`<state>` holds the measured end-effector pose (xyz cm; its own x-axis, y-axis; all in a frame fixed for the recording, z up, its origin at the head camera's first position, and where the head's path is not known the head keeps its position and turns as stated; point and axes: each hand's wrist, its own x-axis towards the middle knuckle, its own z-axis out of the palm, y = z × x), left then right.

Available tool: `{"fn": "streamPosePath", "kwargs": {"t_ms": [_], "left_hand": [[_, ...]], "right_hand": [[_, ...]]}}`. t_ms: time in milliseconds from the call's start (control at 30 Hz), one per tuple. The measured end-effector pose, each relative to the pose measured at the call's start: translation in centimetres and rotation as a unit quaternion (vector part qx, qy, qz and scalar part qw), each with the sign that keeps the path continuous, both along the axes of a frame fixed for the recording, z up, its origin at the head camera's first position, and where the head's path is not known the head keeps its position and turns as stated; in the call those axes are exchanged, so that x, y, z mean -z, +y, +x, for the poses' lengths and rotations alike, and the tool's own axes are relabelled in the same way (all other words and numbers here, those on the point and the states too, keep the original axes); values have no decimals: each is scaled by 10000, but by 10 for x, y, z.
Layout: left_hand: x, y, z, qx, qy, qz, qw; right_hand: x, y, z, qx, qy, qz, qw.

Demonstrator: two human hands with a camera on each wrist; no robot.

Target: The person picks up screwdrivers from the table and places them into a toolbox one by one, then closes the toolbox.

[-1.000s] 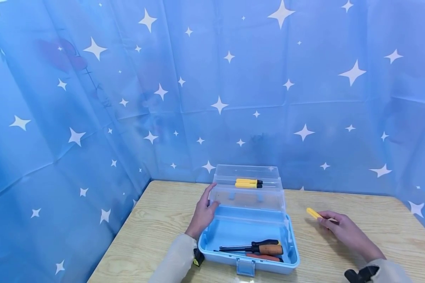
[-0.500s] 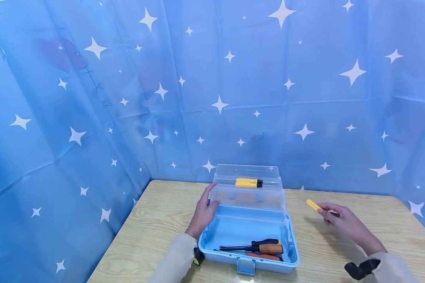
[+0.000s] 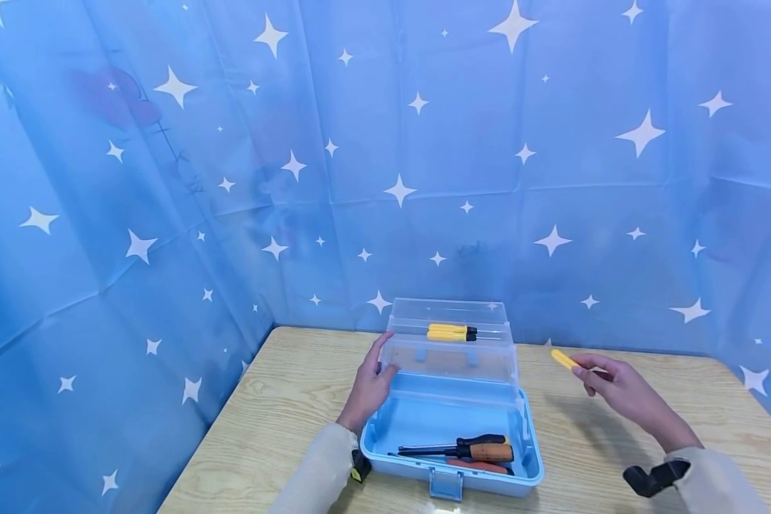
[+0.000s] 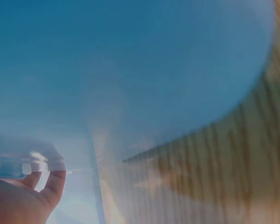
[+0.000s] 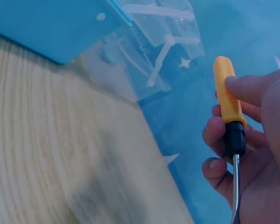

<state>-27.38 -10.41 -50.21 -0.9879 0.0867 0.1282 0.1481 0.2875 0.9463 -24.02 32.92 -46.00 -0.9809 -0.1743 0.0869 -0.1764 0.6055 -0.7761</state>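
Note:
A light-blue toolbox [image 3: 417, 417] stands with its clear lid [image 3: 450, 308] and clear tray raised. My left hand [image 3: 368, 391] grips the left edge of the raised clear part, its fingers curled round that edge in the left wrist view. To the right of the box, my right hand [image 3: 626, 391] holds a screwdriver [image 5: 227, 95] above the table, thumb and fingers pinching its yellow handle; the metal shaft runs back along the palm. Two yellow-handled screwdrivers [image 3: 448, 335] lie in the clear tray. Inside the box are an orange-handled screwdriver [image 3: 491, 452], a black-handled tool [image 3: 480, 440] and a red-handled one [image 3: 478, 466].
The box rests on a wood-grain table [image 3: 283, 407]. A blue curtain [image 3: 334, 214] with white stars hangs behind the table and along its left side. A latch [image 3: 446, 485] hangs down at the box's front.
My right hand has risen from near the table with the screwdriver, moving up and slightly to the left. The left hand and the toolbox have stayed put.

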Motion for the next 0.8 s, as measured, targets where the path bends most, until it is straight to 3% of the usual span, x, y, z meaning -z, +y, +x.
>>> {"fn": "streamPosePath", "kwargs": {"t_ms": [800], "left_hand": [[1, 0, -1, 47, 14, 89, 9999]], "right_hand": [[-33, -25, -10, -337, 530, 209, 9978]]}}
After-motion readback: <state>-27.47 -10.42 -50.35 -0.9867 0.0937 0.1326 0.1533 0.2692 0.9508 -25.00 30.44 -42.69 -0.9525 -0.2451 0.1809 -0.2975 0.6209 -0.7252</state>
